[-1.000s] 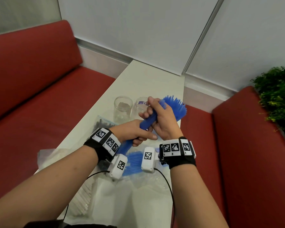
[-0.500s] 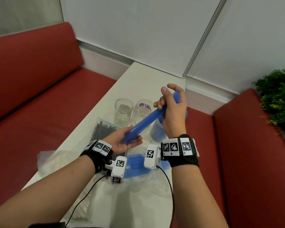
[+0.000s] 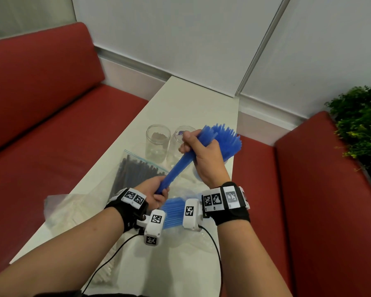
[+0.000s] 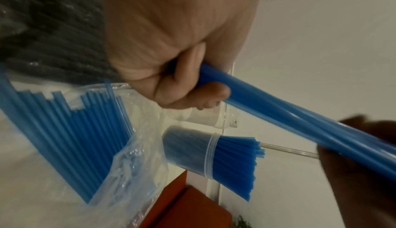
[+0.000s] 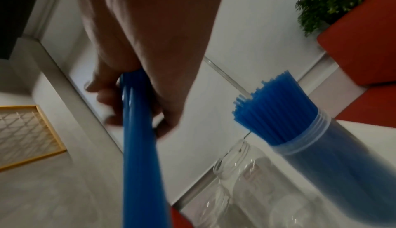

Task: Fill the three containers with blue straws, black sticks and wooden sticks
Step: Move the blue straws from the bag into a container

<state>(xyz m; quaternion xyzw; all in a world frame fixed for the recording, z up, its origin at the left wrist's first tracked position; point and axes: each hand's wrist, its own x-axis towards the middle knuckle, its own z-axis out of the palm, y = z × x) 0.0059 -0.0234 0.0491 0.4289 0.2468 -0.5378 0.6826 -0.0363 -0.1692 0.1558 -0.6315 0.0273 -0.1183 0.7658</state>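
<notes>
Both hands hold one tight bundle of blue straws (image 3: pixel 181 165) slanted above the white table (image 3: pixel 193 99). My left hand (image 3: pixel 156 192) grips its lower end, and my right hand (image 3: pixel 201 151) grips its upper part. Behind the right hand a clear jar (image 5: pixel 334 148) stands packed with blue straws (image 3: pixel 230 141) that fan out of its mouth. Two empty clear jars (image 3: pixel 157 143) (image 3: pixel 178 146) stand to its left. In the left wrist view my fingers (image 4: pixel 188 96) curl round the bundle (image 4: pixel 300 118).
A zip bag of black sticks (image 3: pixel 135 170) lies left of my hands. An open bag of blue straws (image 3: pixel 172 213) lies under my wrists. A bag of pale wooden sticks (image 3: pixel 69 213) lies near the table's left edge. Red benches (image 3: pixel 308 200) flank the table, with a plant (image 3: pixel 360 125) at the right.
Half a second ago my left hand lay open, palm under the bundle's lower end; now its fingers have closed round that end. My right hand has come down a little with the bundle.
</notes>
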